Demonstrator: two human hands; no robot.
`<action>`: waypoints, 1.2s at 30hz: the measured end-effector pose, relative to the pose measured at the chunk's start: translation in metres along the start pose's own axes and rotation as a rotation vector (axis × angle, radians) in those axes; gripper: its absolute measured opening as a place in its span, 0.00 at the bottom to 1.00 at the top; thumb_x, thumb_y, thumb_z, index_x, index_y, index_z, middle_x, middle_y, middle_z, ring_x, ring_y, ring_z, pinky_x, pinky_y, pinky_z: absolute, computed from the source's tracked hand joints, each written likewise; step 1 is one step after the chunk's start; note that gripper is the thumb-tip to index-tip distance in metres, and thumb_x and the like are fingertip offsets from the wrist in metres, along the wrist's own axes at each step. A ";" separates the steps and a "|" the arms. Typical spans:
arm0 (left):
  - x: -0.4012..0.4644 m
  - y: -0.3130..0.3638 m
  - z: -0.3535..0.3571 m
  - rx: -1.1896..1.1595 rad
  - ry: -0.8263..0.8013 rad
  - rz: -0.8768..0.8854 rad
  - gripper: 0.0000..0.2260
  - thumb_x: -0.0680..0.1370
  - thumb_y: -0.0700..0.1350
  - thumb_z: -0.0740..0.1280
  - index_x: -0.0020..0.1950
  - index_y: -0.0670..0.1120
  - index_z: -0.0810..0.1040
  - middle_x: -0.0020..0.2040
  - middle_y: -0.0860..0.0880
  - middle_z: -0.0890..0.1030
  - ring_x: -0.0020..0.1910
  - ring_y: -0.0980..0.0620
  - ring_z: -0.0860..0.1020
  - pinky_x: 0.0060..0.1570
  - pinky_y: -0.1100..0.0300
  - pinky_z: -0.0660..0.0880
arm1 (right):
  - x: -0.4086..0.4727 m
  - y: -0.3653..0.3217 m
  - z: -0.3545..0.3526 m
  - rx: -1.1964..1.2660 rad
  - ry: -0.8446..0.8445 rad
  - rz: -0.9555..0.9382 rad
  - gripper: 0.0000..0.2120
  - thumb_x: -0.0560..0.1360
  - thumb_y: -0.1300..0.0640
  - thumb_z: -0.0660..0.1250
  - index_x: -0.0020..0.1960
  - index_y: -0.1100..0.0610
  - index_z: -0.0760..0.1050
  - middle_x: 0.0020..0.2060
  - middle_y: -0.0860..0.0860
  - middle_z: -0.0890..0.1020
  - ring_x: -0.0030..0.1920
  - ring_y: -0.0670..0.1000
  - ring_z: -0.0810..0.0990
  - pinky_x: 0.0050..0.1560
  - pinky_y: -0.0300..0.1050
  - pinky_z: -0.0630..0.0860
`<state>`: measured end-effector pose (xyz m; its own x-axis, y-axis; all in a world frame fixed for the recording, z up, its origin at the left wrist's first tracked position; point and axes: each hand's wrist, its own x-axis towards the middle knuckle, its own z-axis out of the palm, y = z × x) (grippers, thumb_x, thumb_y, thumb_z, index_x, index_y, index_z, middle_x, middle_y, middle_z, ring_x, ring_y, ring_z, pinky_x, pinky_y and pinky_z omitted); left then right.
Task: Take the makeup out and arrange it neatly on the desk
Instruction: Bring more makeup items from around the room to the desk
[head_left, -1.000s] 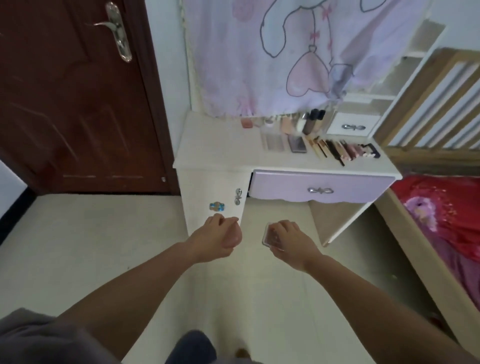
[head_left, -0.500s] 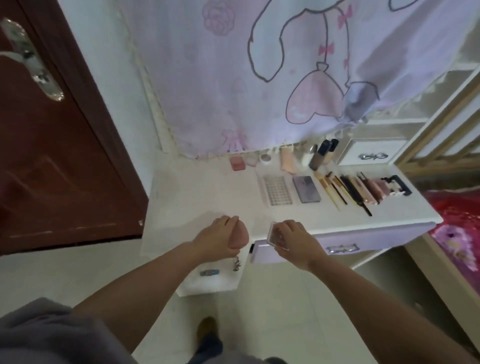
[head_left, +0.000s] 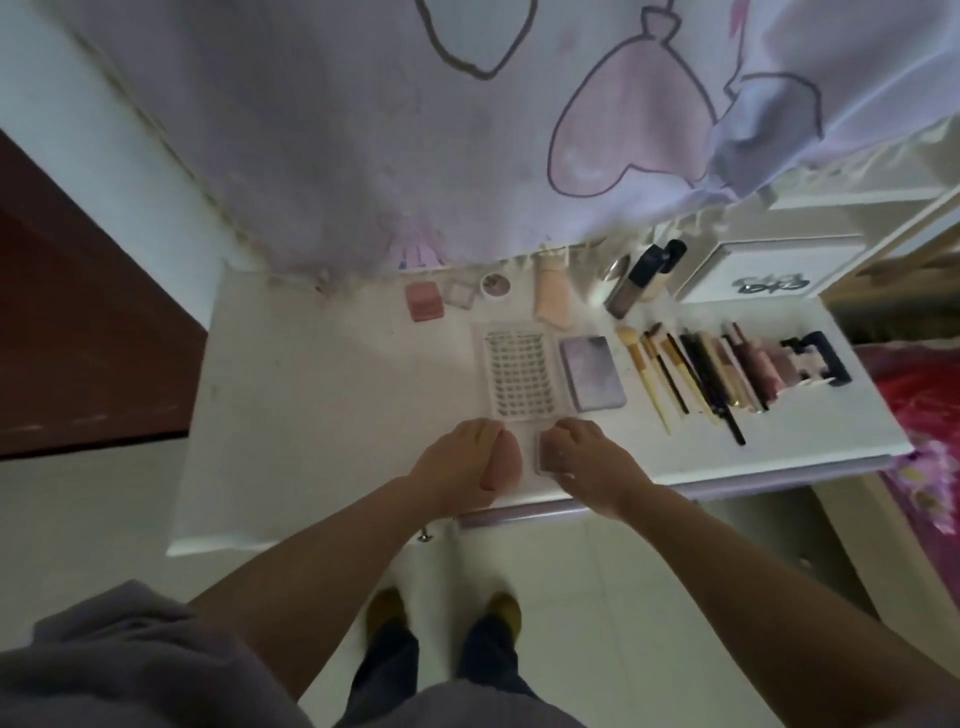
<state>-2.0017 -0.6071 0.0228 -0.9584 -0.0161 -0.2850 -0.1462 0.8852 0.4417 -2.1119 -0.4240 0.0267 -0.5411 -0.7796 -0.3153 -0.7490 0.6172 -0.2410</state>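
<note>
Left hand (head_left: 460, 467) grips pink sponge (head_left: 501, 465), right hand (head_left: 587, 457) grips clear case (head_left: 544, 457), both over desk (head_left: 311, 405) near edge, near lash tray (head_left: 521, 376).

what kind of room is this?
Most likely a bedroom with a vanity desk: a white desk laid out with makeup brushes and palettes, a red bedspread at the right, and a cartoon-print cloth hanging behind.

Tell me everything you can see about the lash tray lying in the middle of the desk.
The lash tray is a pale rectangular card, seemingly plastic, with rows of small dark lash clusters in a grid. It lies flat on the white desk, long side running away from the person, just left of a grey-lilac palette. Its near edge sits just beyond both hands; whether they touch it is unclear.
</note>
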 end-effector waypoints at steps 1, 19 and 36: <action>0.003 0.000 0.003 0.026 -0.001 0.003 0.36 0.71 0.48 0.69 0.74 0.43 0.57 0.72 0.44 0.63 0.70 0.46 0.63 0.66 0.57 0.62 | 0.004 0.004 0.000 -0.019 0.000 -0.039 0.22 0.74 0.55 0.65 0.66 0.58 0.67 0.66 0.56 0.68 0.66 0.58 0.67 0.59 0.50 0.73; 0.036 0.018 -0.070 0.141 0.253 0.153 0.26 0.74 0.56 0.55 0.67 0.42 0.68 0.64 0.42 0.71 0.63 0.42 0.69 0.61 0.50 0.67 | -0.015 0.012 -0.055 -0.147 0.390 0.213 0.21 0.75 0.43 0.55 0.56 0.57 0.74 0.57 0.59 0.78 0.56 0.61 0.79 0.54 0.56 0.75; -0.075 0.161 0.039 0.485 -0.060 0.976 0.29 0.80 0.60 0.47 0.77 0.48 0.51 0.75 0.43 0.58 0.74 0.43 0.56 0.72 0.45 0.54 | -0.258 -0.165 0.085 0.217 0.382 1.468 0.29 0.79 0.40 0.37 0.77 0.49 0.43 0.77 0.51 0.44 0.77 0.53 0.40 0.74 0.63 0.40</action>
<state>-1.9438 -0.4456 0.0818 -0.5936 0.8037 -0.0405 0.7955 0.5937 0.1215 -1.8163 -0.3156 0.0695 -0.8189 0.5545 -0.1480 0.5682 0.8196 -0.0732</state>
